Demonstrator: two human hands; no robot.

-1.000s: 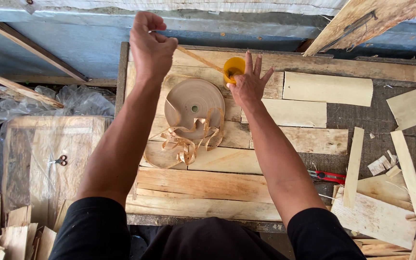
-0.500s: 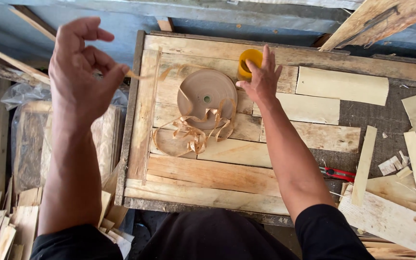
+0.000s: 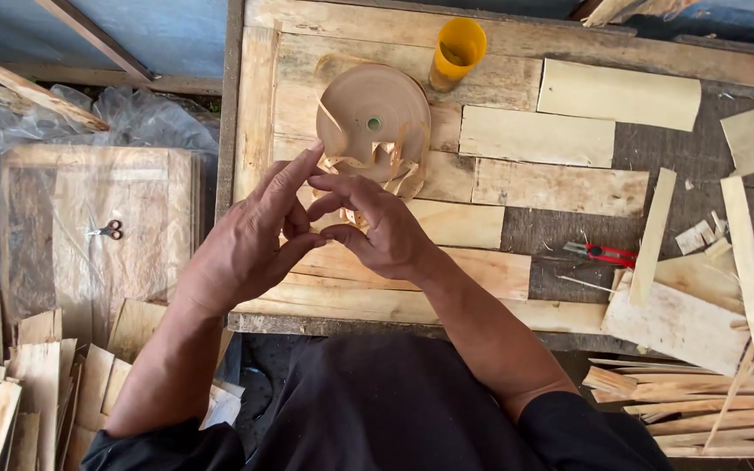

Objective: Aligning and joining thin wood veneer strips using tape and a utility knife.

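Observation:
My left hand (image 3: 250, 240) and my right hand (image 3: 377, 222) meet over the near middle of a rough plank worktop (image 3: 499, 266), fingertips touching each other. Their fingers are bent together as if pinching something very small, which I cannot make out. Just beyond them lies a round tan wooden disc (image 3: 373, 113) with a small green centre, and curled thin wood strips (image 3: 390, 170) rest at its near edge. A yellow cup (image 3: 455, 52) stands behind the disc on the right.
Flat wood veneer pieces (image 3: 617, 94) lie on the right of the worktop. A red-handled tool (image 3: 604, 254) rests near more offcuts (image 3: 678, 323). On the left is a plastic-wrapped board (image 3: 89, 227) with small scissors (image 3: 108, 230), and wood slats (image 3: 10, 392) are stacked below.
My left hand came down from high at the left, and my right hand left the yellow cup. Both now meet in front of the disc. The view has shifted closer.

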